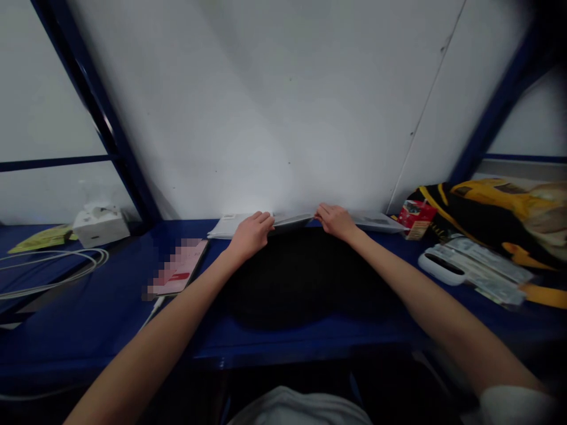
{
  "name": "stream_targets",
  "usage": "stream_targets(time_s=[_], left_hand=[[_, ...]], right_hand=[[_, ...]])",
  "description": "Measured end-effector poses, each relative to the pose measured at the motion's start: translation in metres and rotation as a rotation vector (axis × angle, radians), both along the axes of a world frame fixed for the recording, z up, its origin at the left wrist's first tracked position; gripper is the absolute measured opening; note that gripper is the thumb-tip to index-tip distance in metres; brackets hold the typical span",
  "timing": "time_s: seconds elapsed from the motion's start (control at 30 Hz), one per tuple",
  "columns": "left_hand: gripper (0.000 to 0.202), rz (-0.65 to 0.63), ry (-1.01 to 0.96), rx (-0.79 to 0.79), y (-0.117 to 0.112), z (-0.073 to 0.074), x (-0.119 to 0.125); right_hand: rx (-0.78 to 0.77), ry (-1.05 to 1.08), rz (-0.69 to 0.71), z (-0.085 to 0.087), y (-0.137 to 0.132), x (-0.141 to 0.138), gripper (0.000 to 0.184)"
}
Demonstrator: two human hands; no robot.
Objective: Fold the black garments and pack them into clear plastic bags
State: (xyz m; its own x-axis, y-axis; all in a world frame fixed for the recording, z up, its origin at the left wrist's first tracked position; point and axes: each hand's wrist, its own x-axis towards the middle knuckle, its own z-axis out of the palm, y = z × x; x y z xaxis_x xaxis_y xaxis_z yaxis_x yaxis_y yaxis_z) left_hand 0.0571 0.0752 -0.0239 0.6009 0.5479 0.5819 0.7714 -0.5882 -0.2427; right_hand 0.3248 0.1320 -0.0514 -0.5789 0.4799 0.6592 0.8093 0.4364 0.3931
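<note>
Both my arms reach forward across a blue table [88, 319]. My left hand [251, 231] rests with curled fingers on the near edge of a thin grey slab, perhaps a laptop lid [292, 219], that lies against the white wall. My right hand [334, 219] grips the same edge a little to the right, fingers folded over it. A black mat or cloth [305, 277] lies between my forearms, just in front of the slab.
A phone [179, 268] with a cable lies left of my left arm. Farther left are white cables [53, 265], a white tissue box [100, 224] and a yellow paper [42, 237]. On the right are a red packet [416, 217], a white device [443, 267] and a black-and-yellow bag [496, 215].
</note>
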Motion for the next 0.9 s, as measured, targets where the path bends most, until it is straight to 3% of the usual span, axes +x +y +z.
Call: stream_targets(time_s=[0.13,0.33,0.47,0.67,0.8,0.9], left_hand=[[0.014,-0.058,-0.006,-0.037,-0.002,-0.004,-0.002],[0.015,-0.126,-0.015,-0.045,-0.008,-0.005,0.003],[0.017,-0.142,0.042,-0.020,-0.010,-0.006,0.005],[0.016,-0.096,-0.091,-0.001,-0.009,-0.002,0.003],[0.026,-0.053,-0.178,-0.021,-0.007,0.000,-0.001],[0.024,-0.034,-0.153,-0.086,-0.002,-0.003,-0.004]], right_hand=[[-0.074,-0.017,0.041,0.004,-0.006,0.000,0.017],[-0.231,-0.034,0.280,0.009,-0.020,-0.032,0.048],[-0.288,0.020,0.317,0.006,-0.024,-0.045,0.048],[-0.170,0.123,0.137,0.013,-0.015,-0.024,0.050],[-0.073,0.262,-0.102,0.017,-0.001,0.023,0.047],[-0.029,0.281,-0.286,0.010,0.006,0.064,0.048]])
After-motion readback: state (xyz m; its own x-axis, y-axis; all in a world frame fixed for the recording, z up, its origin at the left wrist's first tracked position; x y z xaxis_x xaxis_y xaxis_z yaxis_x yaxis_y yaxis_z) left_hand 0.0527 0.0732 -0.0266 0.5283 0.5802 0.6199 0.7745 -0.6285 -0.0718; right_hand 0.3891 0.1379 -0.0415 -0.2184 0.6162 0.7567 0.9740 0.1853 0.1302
